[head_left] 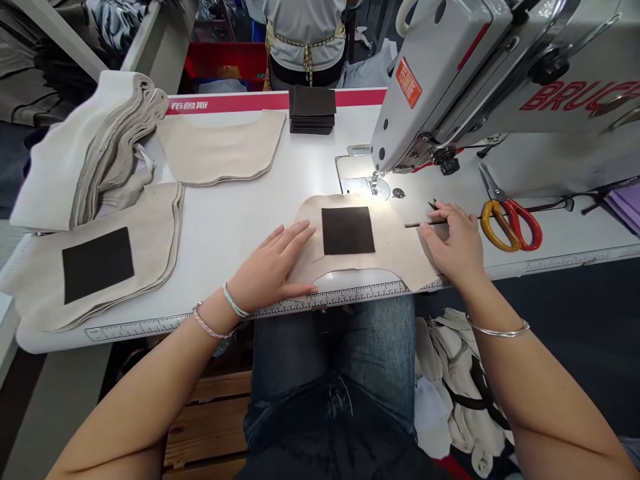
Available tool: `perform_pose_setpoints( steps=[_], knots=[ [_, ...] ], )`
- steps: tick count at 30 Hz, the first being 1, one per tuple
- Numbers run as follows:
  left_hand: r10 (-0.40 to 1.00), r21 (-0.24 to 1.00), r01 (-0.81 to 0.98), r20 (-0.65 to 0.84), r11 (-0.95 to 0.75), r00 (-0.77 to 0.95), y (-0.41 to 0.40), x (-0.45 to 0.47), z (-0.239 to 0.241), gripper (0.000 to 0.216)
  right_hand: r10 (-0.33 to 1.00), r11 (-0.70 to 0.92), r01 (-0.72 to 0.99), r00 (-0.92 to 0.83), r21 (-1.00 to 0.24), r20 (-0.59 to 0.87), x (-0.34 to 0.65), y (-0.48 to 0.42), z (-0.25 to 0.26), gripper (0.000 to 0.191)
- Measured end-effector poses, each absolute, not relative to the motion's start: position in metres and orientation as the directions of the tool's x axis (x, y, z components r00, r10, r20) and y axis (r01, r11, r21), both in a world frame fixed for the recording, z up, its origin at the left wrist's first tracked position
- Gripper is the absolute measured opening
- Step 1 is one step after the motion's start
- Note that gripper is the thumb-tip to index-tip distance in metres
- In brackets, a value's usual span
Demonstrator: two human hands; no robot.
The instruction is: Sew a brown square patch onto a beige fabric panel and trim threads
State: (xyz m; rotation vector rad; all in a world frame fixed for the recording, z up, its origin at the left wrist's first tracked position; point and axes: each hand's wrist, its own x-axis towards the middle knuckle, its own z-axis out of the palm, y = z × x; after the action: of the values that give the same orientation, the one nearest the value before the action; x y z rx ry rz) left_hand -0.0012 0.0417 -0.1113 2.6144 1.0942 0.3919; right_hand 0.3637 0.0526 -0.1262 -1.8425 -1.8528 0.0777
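Observation:
A cream fabric piece (395, 243) with a curved cut-out lies at the table's front edge, below the sewing machine's needle area. On it rests a black rectangular patch (349, 231), flat and slightly tilted. My left hand (277, 267) lies flat on the fabric's left edge, fingers stretched and holding nothing. At the fabric's right side, my right hand (455, 243) has its fingers closed around a thin dark tool (420, 225) that points left; its exact kind is unclear. Orange and red-handled scissors (510, 223) lie just right of that hand.
The sewing machine (430, 87) overhangs the back right. A stack of black patches (313, 110) sits at the table's far edge. On the left are a folded cream fabric pile (65, 160), a separate cream piece (223, 150) and layered pieces bearing another black patch (98, 265). A person (305, 40) is beyond.

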Motion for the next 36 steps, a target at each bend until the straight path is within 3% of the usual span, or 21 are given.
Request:
perform_pose_setpoints(
  steps=[8,12,15,18,23,32,36],
  knots=[
    [0.709,0.278,0.661,0.129,-0.697,0.693,0.041,-0.001,-0.112,0.097,0.969,0.005,0.947,0.074,-0.321,0.234,0.367,0.062,-0.123,0.046],
    [0.699,0.204,0.671,0.133,-0.713,0.703,0.041,0.003,-0.106,0.088,0.962,0.004,0.955,0.077,-0.298,0.262,0.367,0.061,-0.123,0.045],
    [0.663,0.141,0.648,0.149,-0.749,0.734,0.050,0.016,-0.099,0.066,0.915,0.139,0.949,-0.014,-0.282,0.404,0.366,0.056,-0.122,0.034],
    [0.565,0.096,0.558,0.174,-0.825,0.806,0.065,0.039,-0.094,0.056,0.828,0.420,0.872,-0.255,-0.250,0.500,0.358,0.052,-0.116,0.031],
    [0.501,0.115,0.489,0.129,-0.865,0.856,0.090,0.071,-0.096,0.066,0.694,0.715,0.653,-0.624,-0.248,0.358,0.335,0.049,-0.104,0.040],
    [0.508,0.142,0.491,0.130,-0.860,0.852,0.105,0.082,-0.103,0.063,0.627,0.779,0.591,-0.733,-0.209,0.263,0.334,0.069,-0.111,0.040],
    [0.508,0.140,0.492,0.125,-0.859,0.852,0.106,0.084,-0.102,0.061,0.629,0.776,0.573,-0.734,-0.264,0.256,0.339,0.073,-0.104,0.036]
  ],
)
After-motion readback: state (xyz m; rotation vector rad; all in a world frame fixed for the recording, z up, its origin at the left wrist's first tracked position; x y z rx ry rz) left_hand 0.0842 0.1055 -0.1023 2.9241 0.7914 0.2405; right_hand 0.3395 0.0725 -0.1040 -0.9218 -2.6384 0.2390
